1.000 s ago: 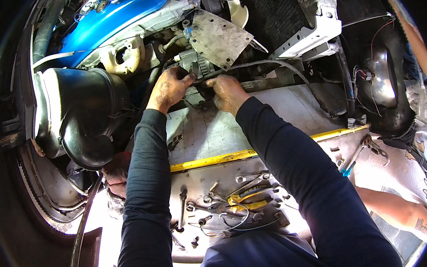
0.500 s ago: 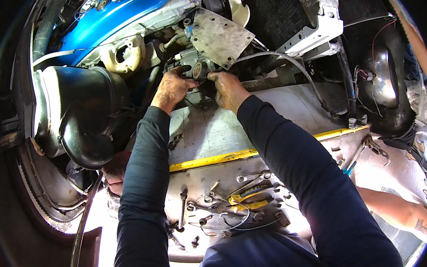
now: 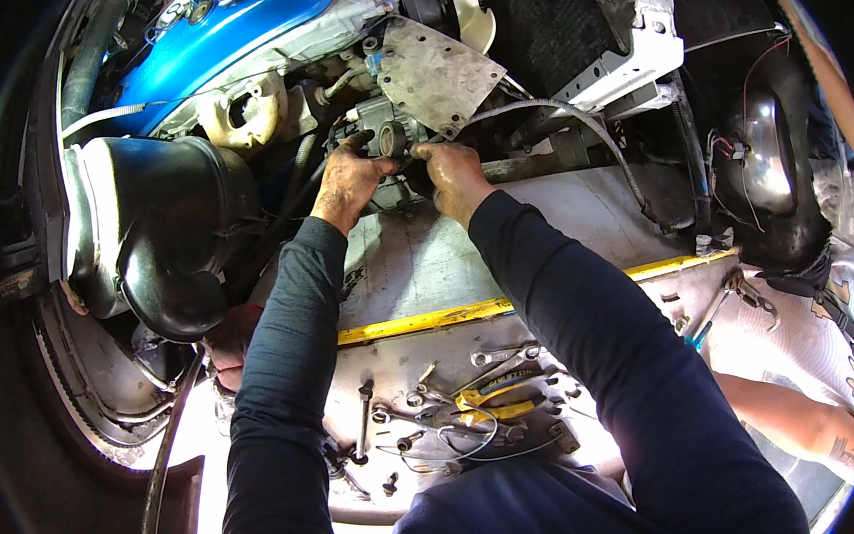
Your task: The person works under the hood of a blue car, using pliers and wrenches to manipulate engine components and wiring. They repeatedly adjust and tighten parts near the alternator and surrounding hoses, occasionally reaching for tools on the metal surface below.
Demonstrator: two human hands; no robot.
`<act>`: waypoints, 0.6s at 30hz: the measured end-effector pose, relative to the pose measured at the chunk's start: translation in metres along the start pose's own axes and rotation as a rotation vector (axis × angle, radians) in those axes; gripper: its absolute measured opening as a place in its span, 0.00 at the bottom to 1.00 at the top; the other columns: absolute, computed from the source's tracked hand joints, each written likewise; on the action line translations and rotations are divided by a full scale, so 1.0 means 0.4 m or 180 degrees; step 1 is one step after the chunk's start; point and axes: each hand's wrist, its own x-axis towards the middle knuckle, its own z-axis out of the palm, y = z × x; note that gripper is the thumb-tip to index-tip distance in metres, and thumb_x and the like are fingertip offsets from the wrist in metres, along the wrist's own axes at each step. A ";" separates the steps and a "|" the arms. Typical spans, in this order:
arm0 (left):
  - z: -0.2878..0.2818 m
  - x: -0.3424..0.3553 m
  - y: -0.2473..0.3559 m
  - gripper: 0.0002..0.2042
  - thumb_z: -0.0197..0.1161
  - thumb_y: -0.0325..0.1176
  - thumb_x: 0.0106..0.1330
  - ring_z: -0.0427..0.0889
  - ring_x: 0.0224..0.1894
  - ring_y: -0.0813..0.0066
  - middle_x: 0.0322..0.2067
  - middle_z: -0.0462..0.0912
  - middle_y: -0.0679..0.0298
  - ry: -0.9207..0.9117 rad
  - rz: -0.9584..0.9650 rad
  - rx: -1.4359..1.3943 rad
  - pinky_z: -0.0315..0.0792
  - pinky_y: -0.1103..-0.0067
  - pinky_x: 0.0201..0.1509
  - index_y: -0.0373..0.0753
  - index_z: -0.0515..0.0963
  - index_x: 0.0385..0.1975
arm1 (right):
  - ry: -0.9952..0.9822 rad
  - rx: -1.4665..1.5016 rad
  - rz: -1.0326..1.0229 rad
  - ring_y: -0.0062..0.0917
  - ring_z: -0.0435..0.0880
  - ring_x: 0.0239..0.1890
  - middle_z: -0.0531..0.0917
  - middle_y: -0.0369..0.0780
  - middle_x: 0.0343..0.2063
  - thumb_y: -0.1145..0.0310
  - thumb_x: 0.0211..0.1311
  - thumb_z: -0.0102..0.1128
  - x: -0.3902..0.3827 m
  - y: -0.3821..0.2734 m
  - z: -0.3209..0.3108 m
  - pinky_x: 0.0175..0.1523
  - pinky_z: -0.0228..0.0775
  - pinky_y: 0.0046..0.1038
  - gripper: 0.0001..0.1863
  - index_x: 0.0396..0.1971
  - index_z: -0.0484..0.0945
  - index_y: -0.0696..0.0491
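Deep in the engine bay, both my hands are closed about a grey metal engine part with a round, open-ended port (image 3: 393, 139). My left hand (image 3: 348, 181) grips its left side, thumb beside the port. From the right, my right hand (image 3: 454, 172) holds it with thumb and curled forefinger; the lower fingers are partly hidden. Just above and to the right is a flat metal plate with holes (image 3: 440, 73). A braided hose (image 3: 575, 113) curves away to the right. Below my hands lies a pale metal panel (image 3: 416, 258) with a yellow edge strip (image 3: 421, 322).
Pliers with yellow handles (image 3: 498, 398), several wrenches and a long bolt (image 3: 364, 421) lie on the ledge in front of me. A blue engine cover (image 3: 229, 42) is at the upper left, above a black canister (image 3: 156, 203). Another person's forearm (image 3: 785, 417) shows at the right.
My hands and the port have shifted slightly left. The port's open end now faces me a little differently. Both hands keep their hold.
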 end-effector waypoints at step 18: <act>-0.043 -0.050 0.053 0.23 0.69 0.17 0.59 0.84 0.52 0.71 0.49 0.87 0.55 -0.0551 0.0282 -0.0828 0.78 0.73 0.59 0.30 0.76 0.57 | -0.0446 0.0524 0.0364 0.34 0.88 0.41 0.83 0.43 0.43 0.75 0.69 0.47 0.018 -0.021 -0.011 0.49 0.87 0.40 0.13 0.48 0.78 0.58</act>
